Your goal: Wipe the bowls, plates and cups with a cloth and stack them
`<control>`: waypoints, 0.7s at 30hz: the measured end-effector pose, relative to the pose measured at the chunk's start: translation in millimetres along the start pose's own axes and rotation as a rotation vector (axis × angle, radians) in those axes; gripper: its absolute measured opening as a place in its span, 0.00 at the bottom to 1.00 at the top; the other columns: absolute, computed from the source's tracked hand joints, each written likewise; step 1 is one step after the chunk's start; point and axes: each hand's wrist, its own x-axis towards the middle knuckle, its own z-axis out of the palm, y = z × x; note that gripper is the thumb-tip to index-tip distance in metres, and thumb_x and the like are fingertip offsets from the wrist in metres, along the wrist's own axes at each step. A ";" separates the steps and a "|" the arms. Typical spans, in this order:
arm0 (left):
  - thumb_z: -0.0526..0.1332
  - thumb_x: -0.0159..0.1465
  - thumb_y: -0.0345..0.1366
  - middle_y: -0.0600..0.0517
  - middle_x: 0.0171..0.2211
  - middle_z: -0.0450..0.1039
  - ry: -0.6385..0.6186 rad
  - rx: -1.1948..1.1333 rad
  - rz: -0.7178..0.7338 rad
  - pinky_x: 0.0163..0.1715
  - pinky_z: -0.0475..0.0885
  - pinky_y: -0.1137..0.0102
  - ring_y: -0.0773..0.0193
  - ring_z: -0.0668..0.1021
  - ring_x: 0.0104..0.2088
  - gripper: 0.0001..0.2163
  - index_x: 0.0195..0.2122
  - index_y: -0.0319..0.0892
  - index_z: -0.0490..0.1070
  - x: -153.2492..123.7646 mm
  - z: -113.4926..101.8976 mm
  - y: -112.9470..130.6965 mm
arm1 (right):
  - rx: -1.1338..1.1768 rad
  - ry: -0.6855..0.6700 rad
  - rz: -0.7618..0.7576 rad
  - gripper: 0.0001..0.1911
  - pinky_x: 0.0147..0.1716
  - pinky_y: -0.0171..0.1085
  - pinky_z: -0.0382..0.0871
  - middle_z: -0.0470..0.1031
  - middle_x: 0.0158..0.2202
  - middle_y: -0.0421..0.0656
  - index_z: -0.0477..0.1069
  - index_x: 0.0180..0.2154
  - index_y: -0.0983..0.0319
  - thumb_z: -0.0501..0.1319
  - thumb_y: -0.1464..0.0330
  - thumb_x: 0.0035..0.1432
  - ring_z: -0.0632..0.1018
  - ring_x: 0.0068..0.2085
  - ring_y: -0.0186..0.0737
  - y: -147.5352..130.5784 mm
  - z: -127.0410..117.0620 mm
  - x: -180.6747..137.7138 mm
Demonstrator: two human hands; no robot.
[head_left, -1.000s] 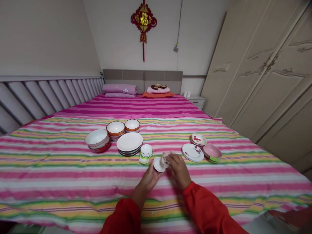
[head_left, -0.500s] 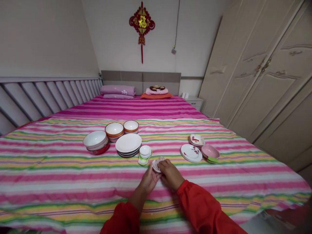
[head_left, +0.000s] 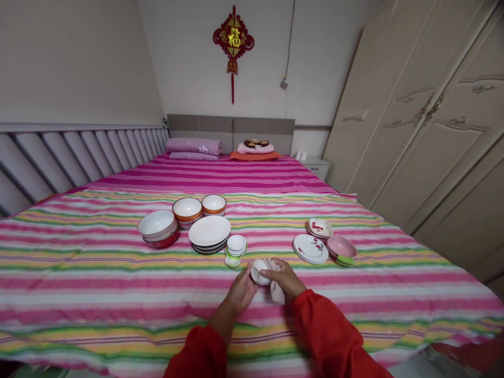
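Between my hands a small white bowl (head_left: 258, 269) is tilted on its side above the striped sheet. My left hand (head_left: 241, 290) grips it by the left rim. A pale pinkish cloth (head_left: 277, 294) is bunched in my right hand (head_left: 289, 279), pressed to the bowl's right side, with the thumb at its opening and a loose end hanging down. Just to the left, small white bowls (head_left: 236, 243) are stacked in a green-and-white dish (head_left: 233, 260). Behind them is a stack of white plates (head_left: 209, 231) with dark undersides.
Stacked red-and-white bowls (head_left: 157, 224) and orange-banded bowls (head_left: 187, 209) stand back left. On the right are flowered plates (head_left: 310, 248), a patterned dish (head_left: 320, 227) and a pink bowl (head_left: 342, 245) by a green piece (head_left: 345, 260). Folded bedding (head_left: 193, 146) lies near the headboard.
The small bowl has turned so that its opening and side show more. My right hand has shifted slightly right, and the cloth now hangs below it.
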 end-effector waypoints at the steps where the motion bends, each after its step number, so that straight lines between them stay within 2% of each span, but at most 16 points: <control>1: 0.60 0.63 0.35 0.43 0.44 0.77 0.005 0.008 0.001 0.50 0.69 0.66 0.60 0.77 0.46 0.13 0.48 0.36 0.71 -0.1 -0.8 0.1 | 0.073 0.051 0.026 0.21 0.32 0.36 0.68 0.75 0.26 0.40 0.73 0.30 0.64 0.75 0.63 0.32 0.74 0.27 0.36 0.4 -1.7 0.6; 4: 0.62 0.61 0.30 0.45 0.43 0.78 0.036 0.026 0.007 0.48 0.70 0.67 0.62 0.78 0.44 0.13 0.48 0.38 0.72 0.0 -4.6 -0.6 | 0.198 0.167 0.081 0.23 0.32 0.36 0.69 0.76 0.26 0.41 0.72 0.29 0.64 0.76 0.63 0.29 0.75 0.28 0.37 -1.7 -7.9 4.3; 8: 0.65 0.58 0.30 0.47 0.42 0.78 0.057 0.049 -0.009 0.42 0.71 0.69 0.63 0.79 0.41 0.11 0.43 0.40 0.73 0.8 -8.9 -1.4 | 0.189 0.257 0.097 0.23 0.28 0.35 0.68 0.75 0.24 0.41 0.71 0.28 0.64 0.76 0.63 0.29 0.74 0.25 0.37 -5.7 -15.5 12.9; 11: 0.68 0.55 0.32 0.47 0.41 0.79 0.060 0.048 0.002 0.44 0.72 0.66 0.61 0.79 0.40 0.11 0.39 0.40 0.73 2.2 -9.4 -1.2 | 0.118 0.422 -0.019 0.22 0.27 0.36 0.68 0.75 0.25 0.42 0.71 0.29 0.64 0.74 0.60 0.33 0.74 0.26 0.38 -7.9 -20.1 19.7; 13: 0.70 0.53 0.32 0.47 0.39 0.79 0.069 0.061 0.003 0.46 0.72 0.62 0.60 0.80 0.39 0.11 0.36 0.40 0.73 3.2 -8.5 -1.2 | 0.007 0.474 -0.131 0.21 0.27 0.35 0.67 0.75 0.26 0.41 0.72 0.30 0.64 0.72 0.57 0.37 0.74 0.27 0.38 -8.6 -21.8 23.4; 14: 0.71 0.52 0.33 0.47 0.38 0.79 0.070 0.075 -0.002 0.46 0.71 0.61 0.59 0.80 0.38 0.12 0.35 0.40 0.73 3.5 -7.8 -1.4 | -0.064 0.449 -0.171 0.21 0.28 0.35 0.66 0.75 0.25 0.41 0.73 0.30 0.64 0.70 0.55 0.40 0.73 0.27 0.38 -8.4 -21.7 24.8; 17: 0.72 0.50 0.34 0.46 0.38 0.79 0.058 0.116 -0.020 0.47 0.71 0.60 0.59 0.80 0.38 0.14 0.37 0.39 0.73 3.7 -5.8 -2.4 | -0.293 0.265 -0.239 0.19 0.28 0.35 0.65 0.73 0.25 0.41 0.74 0.30 0.65 0.63 0.54 0.50 0.72 0.28 0.38 -6.1 -15.3 26.5; 21: 0.72 0.51 0.34 0.46 0.35 0.79 0.070 0.125 -0.022 0.42 0.71 0.65 0.62 0.79 0.35 0.14 0.36 0.38 0.73 3.6 -6.5 -4.3 | -0.669 0.136 -0.494 0.14 0.40 0.40 0.67 0.76 0.36 0.46 0.76 0.37 0.62 0.55 0.62 0.59 0.74 0.38 0.42 -2.1 3.7 22.1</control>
